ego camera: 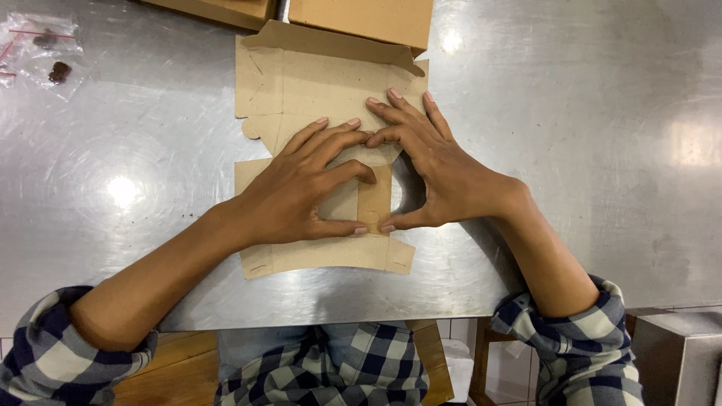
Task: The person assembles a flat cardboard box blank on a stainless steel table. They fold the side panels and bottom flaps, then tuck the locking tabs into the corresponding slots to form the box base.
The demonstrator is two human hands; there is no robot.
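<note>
Both hands pressing a flat cardboard blank onto the counter.

My fingers (353,139) lie spread and flat, gripping nothing: the left hand (301,188) and right hand (436,173) meet fingertip to fingertip and thumb to thumb, framing a narrow flap in the middle of the blank (301,86). The blank lies unfolded on the steel counter (587,150), straight ahead of me, its far flap raised against two closed boxes (361,19) at the far edge. I judge this to be the creasing step, with a fold line being pressed down. Any next move would call for firm, even pressure along the score. A clear bag (45,49) holding small dark pieces lies well apart at far left.
</note>
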